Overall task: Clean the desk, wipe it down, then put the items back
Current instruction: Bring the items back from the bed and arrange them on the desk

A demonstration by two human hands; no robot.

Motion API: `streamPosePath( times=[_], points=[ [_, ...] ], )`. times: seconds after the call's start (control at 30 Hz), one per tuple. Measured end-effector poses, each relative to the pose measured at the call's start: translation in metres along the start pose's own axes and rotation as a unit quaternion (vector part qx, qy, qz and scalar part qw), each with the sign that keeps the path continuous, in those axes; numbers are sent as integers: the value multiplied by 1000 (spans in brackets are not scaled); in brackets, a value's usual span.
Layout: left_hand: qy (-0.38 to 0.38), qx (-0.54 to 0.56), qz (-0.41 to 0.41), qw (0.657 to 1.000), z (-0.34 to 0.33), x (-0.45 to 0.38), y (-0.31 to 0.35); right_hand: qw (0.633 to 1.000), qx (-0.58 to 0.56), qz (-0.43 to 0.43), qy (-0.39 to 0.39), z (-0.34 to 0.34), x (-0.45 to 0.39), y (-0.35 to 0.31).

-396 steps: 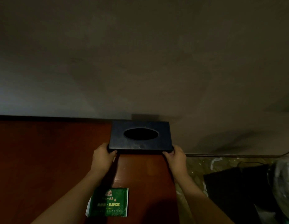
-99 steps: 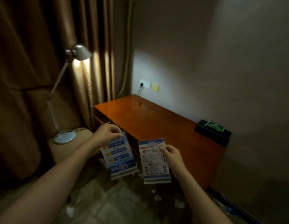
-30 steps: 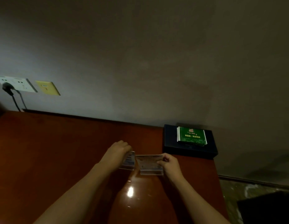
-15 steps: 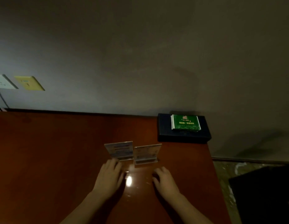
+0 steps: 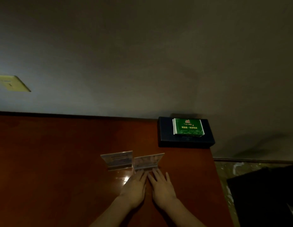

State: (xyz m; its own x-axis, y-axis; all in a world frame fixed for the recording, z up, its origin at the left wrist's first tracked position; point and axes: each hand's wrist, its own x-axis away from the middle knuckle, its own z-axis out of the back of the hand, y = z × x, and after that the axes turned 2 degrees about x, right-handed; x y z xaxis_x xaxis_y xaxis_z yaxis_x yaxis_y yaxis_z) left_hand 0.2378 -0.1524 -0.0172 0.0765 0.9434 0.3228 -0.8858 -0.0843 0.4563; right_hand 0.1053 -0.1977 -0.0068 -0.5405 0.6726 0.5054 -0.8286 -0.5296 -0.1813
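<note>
Clear acrylic sign stands sit side by side mid-counter (image 5: 60, 161) — left stand (image 5: 117, 160), right stand (image 5: 148, 161). Both hands lie flat, fingers straight: left hand (image 5: 134, 187) and right hand (image 5: 162, 185) touch the right stand's base. Nudge gently and evenly — square it with its neighbour, without tipping.

Print on both card stands (image 5: 117, 159) too dim and blurred to read, small text on the green packet (image 5: 188, 126) illegible, tissue box (image 5: 165, 136) opening hidden beneath it, yellow wall plate (image 5: 11, 83) beside the frame's left edge, bench (image 5: 52, 161) cut off left and below, both forearms leaving the bottom edge
</note>
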Motion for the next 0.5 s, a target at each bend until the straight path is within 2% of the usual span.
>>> streamPosePath(
  times=[0.2, 0.3, 0.5],
  points=[
    [-19, 62, 31, 997, 12, -38, -3, 1000, -7, 15, -14, 19, -31, 3],
    [-26, 57, 47, 997, 22, -57, -4, 999, -40, 4, -1, 32, -50, 2],
    [-63, -9, 165, 984, 40, -104, -3, 999, -47, 9, 1, 42, -99, 3]
  ],
)
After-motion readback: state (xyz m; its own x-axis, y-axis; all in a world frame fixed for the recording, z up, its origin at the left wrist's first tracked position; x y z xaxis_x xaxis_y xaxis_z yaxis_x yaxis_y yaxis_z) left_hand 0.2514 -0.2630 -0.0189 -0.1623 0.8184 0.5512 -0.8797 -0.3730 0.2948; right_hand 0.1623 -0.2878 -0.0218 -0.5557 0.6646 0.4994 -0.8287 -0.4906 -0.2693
